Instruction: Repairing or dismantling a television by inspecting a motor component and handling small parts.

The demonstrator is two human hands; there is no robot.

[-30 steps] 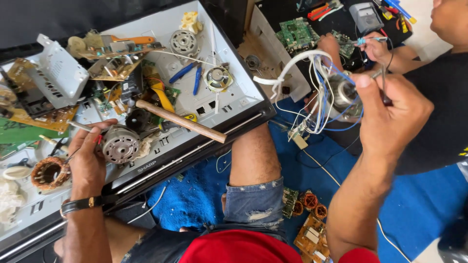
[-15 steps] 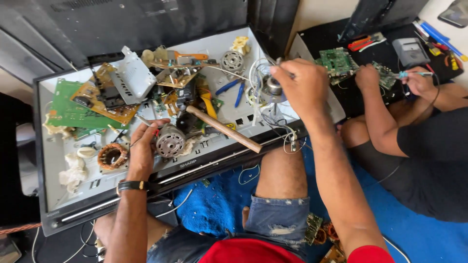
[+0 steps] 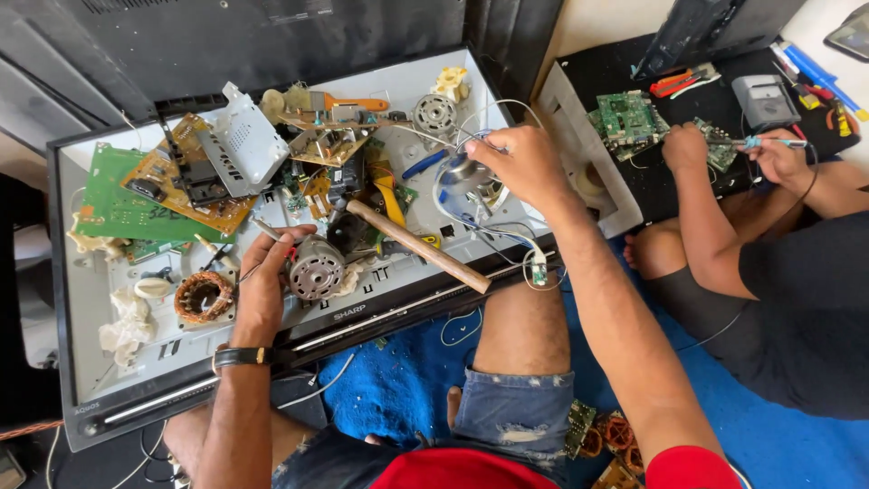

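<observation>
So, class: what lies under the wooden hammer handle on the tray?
Under the wooden hammer handle sit a yellow strip and black parts on the grey tray; what lies directly beneath the handle is covered.

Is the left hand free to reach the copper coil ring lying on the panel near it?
Probably not at once: the left hand already holds a thin tool by the small motor. The copper coil ring lies beside it, uncovered, with nothing between.
</observation>
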